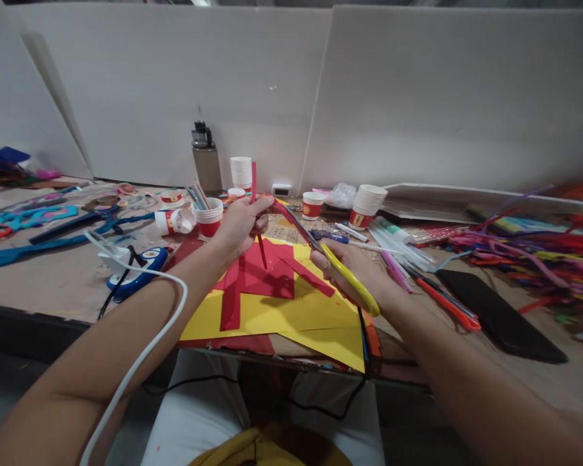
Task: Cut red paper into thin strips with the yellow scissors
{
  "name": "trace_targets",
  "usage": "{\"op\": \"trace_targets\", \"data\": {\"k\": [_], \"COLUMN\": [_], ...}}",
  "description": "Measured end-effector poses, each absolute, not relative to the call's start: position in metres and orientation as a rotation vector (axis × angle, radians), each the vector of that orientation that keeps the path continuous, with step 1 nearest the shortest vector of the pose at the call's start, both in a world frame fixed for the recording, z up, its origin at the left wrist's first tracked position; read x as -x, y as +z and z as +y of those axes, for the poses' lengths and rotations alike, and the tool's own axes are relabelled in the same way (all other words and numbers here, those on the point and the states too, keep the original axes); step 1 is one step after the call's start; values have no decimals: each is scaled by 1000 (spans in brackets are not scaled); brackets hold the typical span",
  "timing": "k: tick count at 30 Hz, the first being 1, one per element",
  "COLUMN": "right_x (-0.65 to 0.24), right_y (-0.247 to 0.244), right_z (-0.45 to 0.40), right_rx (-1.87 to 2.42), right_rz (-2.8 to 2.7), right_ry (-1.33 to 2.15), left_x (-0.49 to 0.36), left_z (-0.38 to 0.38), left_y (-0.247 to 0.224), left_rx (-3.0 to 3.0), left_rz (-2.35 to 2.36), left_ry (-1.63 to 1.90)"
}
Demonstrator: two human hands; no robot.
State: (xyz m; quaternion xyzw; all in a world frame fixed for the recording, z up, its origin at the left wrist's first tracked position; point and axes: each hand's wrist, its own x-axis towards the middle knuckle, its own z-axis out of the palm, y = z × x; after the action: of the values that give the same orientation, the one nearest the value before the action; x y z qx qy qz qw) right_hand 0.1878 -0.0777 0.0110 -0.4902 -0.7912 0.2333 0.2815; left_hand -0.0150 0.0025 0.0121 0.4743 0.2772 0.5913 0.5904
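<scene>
Cutting red paper seems to be the step in hand. The left hand [245,223] pinches a narrow red strip [254,176] that stands up past the knuckles, with more red paper [282,208] at its fingertips. The right hand [352,262] has its fingers wrapped around the yellow scissors [348,279], blades pointing toward that paper; whether they are closed on it, I cannot tell. The strip is above the yellow sheets [204,318], where a red sheet [278,281] lies. Another snip would likely call for steady paper and left fingertips clear of the blades.
</scene>
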Motion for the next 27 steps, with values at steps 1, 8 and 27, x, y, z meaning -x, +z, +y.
{"op": "trace_targets", "data": {"k": [1,8,27], "right_x": [-187,-187,-185], "right_y": [12,15,15], "right_z": [-78,-80,-81], "right_rx": [1321,1337,1336], "right_rz": [-2118,-2103,-2044], "right_ry": [628,687,774], "left_x": [15,15,16], "left_z": [3,2,2], "left_y": [12,10,11], "left_rx": [-1109,-1134,-1123], "left_rz": [647,639,646], "left_ry": [1377,1383,1364]}}
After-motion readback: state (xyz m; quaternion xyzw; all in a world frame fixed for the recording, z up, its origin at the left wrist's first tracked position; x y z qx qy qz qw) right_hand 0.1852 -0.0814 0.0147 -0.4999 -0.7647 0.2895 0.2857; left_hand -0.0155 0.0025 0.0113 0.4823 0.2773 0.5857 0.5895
